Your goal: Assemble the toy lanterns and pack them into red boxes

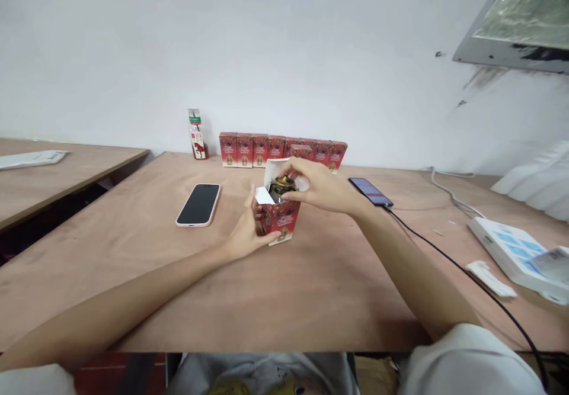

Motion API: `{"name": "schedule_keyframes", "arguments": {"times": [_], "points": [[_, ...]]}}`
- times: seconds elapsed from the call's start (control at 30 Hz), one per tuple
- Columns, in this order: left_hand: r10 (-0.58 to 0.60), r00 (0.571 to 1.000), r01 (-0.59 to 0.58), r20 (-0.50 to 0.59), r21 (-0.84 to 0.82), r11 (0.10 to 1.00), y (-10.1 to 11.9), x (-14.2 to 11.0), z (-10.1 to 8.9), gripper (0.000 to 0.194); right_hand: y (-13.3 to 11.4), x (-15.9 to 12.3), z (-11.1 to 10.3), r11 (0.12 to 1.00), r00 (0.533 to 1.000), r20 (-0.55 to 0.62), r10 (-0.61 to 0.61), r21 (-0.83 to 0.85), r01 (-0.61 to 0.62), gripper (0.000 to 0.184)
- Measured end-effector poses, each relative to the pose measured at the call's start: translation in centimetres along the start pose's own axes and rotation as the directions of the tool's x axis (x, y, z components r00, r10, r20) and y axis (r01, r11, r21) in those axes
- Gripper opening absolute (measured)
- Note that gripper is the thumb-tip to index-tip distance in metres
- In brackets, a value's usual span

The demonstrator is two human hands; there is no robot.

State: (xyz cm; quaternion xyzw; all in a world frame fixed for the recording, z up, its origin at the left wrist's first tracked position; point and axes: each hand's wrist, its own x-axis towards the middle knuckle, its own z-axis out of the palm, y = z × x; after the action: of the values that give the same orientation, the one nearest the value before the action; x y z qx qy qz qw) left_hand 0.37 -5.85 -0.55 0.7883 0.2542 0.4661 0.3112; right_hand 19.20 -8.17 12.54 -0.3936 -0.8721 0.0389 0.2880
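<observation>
In the head view, a red printed gift box (281, 220) stands tilted on the table with its white top flaps up. My left hand (248, 229) is closed around the box's left side and lower front. My right hand (313, 186) reaches over the opening, thumb and fingers closed on a dark-and-gold lantern-like ornament (283, 185). The ornament's top sticks out of the box; its lower part is hidden inside. Behind my right hand, one more red box (301, 151) shows partly, in front of the row.
Several red boxes (268, 150) line the wall beside a small bottle-like package (197, 137). A pink-edged phone (199, 205) lies left; another phone (370, 192) with a black cable (448, 256) lies right. A white power strip-like box (511, 253) sits at the far right.
</observation>
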Motion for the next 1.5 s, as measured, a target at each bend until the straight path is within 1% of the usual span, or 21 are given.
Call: {"name": "schedule_keyframes", "arguments": {"times": [0.1, 0.17, 0.27, 0.33, 0.4, 0.43, 0.53, 0.57, 0.6, 0.67, 0.73, 0.8, 0.93, 1.03, 1.13, 1.23, 1.3, 1.33, 1.4, 1.47, 1.5], "points": [[0.024, 1.000, -0.024, 0.003, 0.014, 1.000, 0.2, -0.1, -0.1, 0.108, 0.0, 0.0, -0.2, 1.000, 0.995, 0.097, 0.019, -0.024, -0.017, 0.009], [0.038, 0.999, -0.038, 0.005, 0.028, 0.999, 0.2, -0.1, -0.2, 0.107, 0.1, 0.0, -0.4, 1.000, 0.994, 0.111, 0.021, 0.006, -0.022, 0.015], [0.054, 0.998, -0.056, 0.015, 0.111, 0.992, 0.2, -0.1, -0.5, 0.096, 0.8, 0.0, -0.7, 0.997, 1.000, 0.008, 0.014, 0.081, -0.014, 0.029], [0.072, 0.997, -0.075, 0.027, 0.168, 0.983, 0.3, -0.1, -0.6, 0.086, 1.5, -0.1, -0.9, 0.994, 0.997, -0.072, -0.006, 0.113, 0.014, 0.030], [0.090, 0.995, -0.095, 0.036, 0.190, 0.977, 0.4, -0.1, -0.7, 0.081, 1.9, -0.1, -1.0, 0.993, 0.993, -0.117, -0.014, 0.119, 0.028, 0.032], [0.095, 0.995, -0.099, 0.033, 0.185, 0.978, 0.4, -0.1, -0.7, 0.080, 2.0, 0.0, -1.0, 0.993, 0.991, -0.131, -0.008, 0.113, 0.023, 0.039], [0.091, 0.996, -0.093, 0.017, 0.141, 0.986, 0.4, 0.0, -0.7, 0.077, 1.8, 0.1, -0.7, 0.995, 0.989, -0.149, 0.000, 0.097, 0.014, 0.071], [0.087, 0.996, -0.088, 0.013, 0.127, 0.988, 0.3, 0.0, -0.6, 0.076, 1.6, 0.1, -0.6, 0.994, 0.991, -0.133, -0.011, 0.105, 0.025, 0.076], [0.082, 0.997, -0.083, 0.011, 0.117, 0.990, 0.2, 0.0, -0.6, 0.076, 1.3, 0.1, -0.5, 0.992, 0.995, -0.099, -0.027, 0.120, 0.039, 0.076], [0.075, 0.997, -0.075, 0.007, 0.109, 0.991, 0.0, 0.0, -0.6, 0.076, 0.9, 0.0, -0.5, 0.988, 0.998, 0.032, -0.045, 0.146, 0.040, 0.064], [0.076, 0.997, -0.077, 0.007, 0.110, 0.991, -0.1, 0.1, -0.6, 0.077, 0.5, -0.2, -0.4, 0.991, 0.982, 0.187, -0.031, 0.137, 0.005, 0.048], [0.079, 0.997, -0.080, 0.013, 0.102, 0.992, 0.0, 0.1, -0.6, 0.081, 0.5, -0.4, -0.3, 0.995, 0.963, 0.268, -0.006, 0.097, -0.020, 0.041], [0.012, 1.000, -0.012, -0.005, 0.014, 1.000, 0.7, 0.1, -0.4, 0.098, 1.1, -0.4, 0.2, 0.998, 0.970, 0.239, -0.035, 0.060, 0.021, 0.043], [-0.061, 0.998, 0.061, 0.007, -0.045, 0.997, 1.0, 0.2, -0.4, 0.100, 1.4, -0.2, 0.6, 0.998, 0.964, 0.260, -0.064, 0.035, 0.056, 0.045], [-0.115, 0.991, 0.117, 0.063, -0.039, 0.992, 0.7, 0.4, -0.6, 0.088, 0.9, -0.3, 1.0, 0.998, 0.955, 0.293, -0.042, -0.032, 0.053, 0.052], [-0.178, 0.976, 0.169, 0.124, 0.081, 0.982, 0.3, 0.6, -1.0, 0.068, 0.7, -0.5, 1.3, 0.994, 0.959, 0.284, -0.009, -0.104, 0.040, 0.064], [-0.229, 0.961, 0.189, 0.153, 0.237, 0.953, 0.0, 0.6, -1.1, 0.063, 1.5, -0.4, 1.3, 0.988, 0.965, 0.258, 0.042, -0.153, -0.002, 0.070], [-0.248, 0.954, 0.183, 0.170, 0.328, 0.927, -0.1, 0.6, -1.1, 0.064, 2.4, -0.3, 1.2, 0.983, 0.967, 0.243, 0.082, -0.182, -0.037, 0.073], [-0.260, 0.942, 0.128, 0.212, 0.488, 0.863, -0.4, 0.4, -1.1, 0.064, 5.0, 0.0, 0.7, 0.960, 0.960, 0.215, 0.178, -0.254, -0.121, 0.085], [-0.244, 0.936, 0.061, 0.254, 0.566, 0.822, -0.7, 0.1, -0.9, 0.061, 8.3, 0.3, -0.1, 0.901, 0.930, 0.168, 0.327, -0.351, -0.254, 0.091], [-0.232, 0.935, 0.037, 0.269, 0.576, 0.817, -0.9, -0.2, -0.8, 0.060, 10.0, 0.5, -0.5, 0.857, 0.900, 0.132, 0.416, -0.388, -0.339, 0.092]]}}
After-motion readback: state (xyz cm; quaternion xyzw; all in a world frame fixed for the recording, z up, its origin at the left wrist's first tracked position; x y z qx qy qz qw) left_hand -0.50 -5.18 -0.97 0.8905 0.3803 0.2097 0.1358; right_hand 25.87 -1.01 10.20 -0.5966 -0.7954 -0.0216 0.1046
